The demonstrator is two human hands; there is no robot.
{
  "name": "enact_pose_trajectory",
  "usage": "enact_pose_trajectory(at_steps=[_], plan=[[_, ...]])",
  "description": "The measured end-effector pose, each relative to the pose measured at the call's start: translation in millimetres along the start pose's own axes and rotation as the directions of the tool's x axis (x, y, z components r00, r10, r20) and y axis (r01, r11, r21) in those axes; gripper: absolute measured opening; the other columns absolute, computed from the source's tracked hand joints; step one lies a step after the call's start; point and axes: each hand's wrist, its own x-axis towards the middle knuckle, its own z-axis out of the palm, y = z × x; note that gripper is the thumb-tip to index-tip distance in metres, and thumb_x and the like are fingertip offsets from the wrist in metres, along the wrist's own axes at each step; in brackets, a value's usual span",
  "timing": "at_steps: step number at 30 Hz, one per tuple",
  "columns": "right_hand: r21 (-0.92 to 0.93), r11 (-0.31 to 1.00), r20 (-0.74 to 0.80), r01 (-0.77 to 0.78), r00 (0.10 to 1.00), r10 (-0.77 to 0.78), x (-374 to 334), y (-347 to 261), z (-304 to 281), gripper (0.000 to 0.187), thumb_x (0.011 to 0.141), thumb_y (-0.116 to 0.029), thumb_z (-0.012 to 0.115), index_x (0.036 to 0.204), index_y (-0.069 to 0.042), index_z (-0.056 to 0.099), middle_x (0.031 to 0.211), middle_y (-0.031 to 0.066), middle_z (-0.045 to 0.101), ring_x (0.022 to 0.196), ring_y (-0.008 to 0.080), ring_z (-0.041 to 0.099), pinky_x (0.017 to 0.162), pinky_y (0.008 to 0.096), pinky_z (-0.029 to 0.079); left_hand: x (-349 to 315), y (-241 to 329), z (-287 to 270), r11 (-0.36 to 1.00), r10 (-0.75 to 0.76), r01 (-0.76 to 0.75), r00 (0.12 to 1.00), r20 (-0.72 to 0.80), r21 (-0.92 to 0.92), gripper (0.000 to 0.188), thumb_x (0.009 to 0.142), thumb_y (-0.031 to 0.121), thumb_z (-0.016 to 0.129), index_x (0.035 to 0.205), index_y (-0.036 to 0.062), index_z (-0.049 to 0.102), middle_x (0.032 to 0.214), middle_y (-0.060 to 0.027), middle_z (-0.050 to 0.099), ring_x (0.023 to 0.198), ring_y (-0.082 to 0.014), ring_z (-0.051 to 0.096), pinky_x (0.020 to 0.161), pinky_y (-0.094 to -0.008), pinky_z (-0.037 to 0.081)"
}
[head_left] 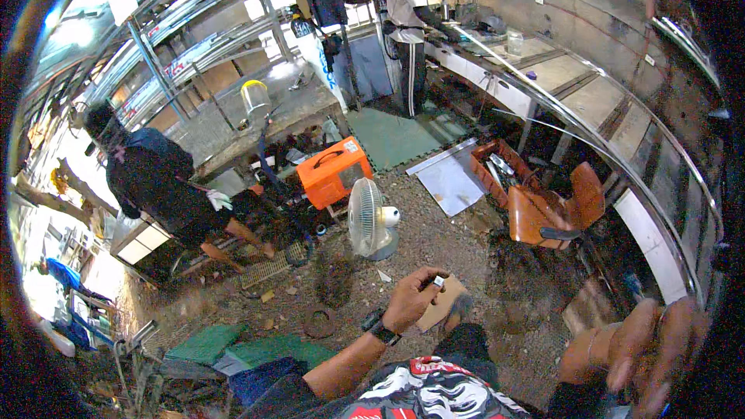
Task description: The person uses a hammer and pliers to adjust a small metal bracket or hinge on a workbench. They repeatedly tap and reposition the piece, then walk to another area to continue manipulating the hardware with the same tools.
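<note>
My left hand point(414, 300) is out in front of my body, closed, with a dark watch on the wrist. Between its thumb and fingers it pinches a small white, block-like piece point(439, 282). A flat tan sheet point(441, 309) shows just behind that hand, by my foot; whether they touch I cannot tell. At the lower right, my right hand point(640, 349) is raised close and blurred. Its fingers are curled inward, and what they hold, if anything, cannot be made out.
A standing fan point(371, 221) is ahead on the gravel floor, beside an orange machine case point(335, 171). An orange chair point(549, 213) stands right, below a long workbench point(578, 97). One person point(151, 174) bends at left; another point(407, 23) works at the bench.
</note>
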Motion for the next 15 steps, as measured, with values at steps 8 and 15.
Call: enact_pose_trajectory(at_steps=[8,15], plan=[[0.087,0.994,0.032,-0.065,0.998,0.063,75,156,-234,0.012,0.1,-0.02,0.053,0.091,-0.012,0.052,0.074,0.0073,0.055,0.066,0.0214,0.054,0.058,0.0361,0.047,211,-17,-22,0.994,-0.109,0.107,0.984,-0.144,-0.016,0.026,0.093,0.001,0.055,0.117,0.0029,0.065,0.086,-0.0055,0.066,0.075,-0.0105,0.063,0.066,-0.0262,0.053],[0.136,0.479,-0.616,-0.867,0.305,0.727,39,407,-412,0.016,0.091,-0.012,0.064,0.107,-0.006,0.063,0.066,0.0078,0.062,0.056,0.017,0.059,0.055,0.0327,0.05,343,10,-72,0.958,-0.25,0.158,0.871,-0.424,-0.24,0.019,0.096,0.006,0.056,0.113,-0.0017,0.061,0.084,-0.0075,0.067,0.07,-0.0129,0.063,0.065,-0.0274,0.052]])
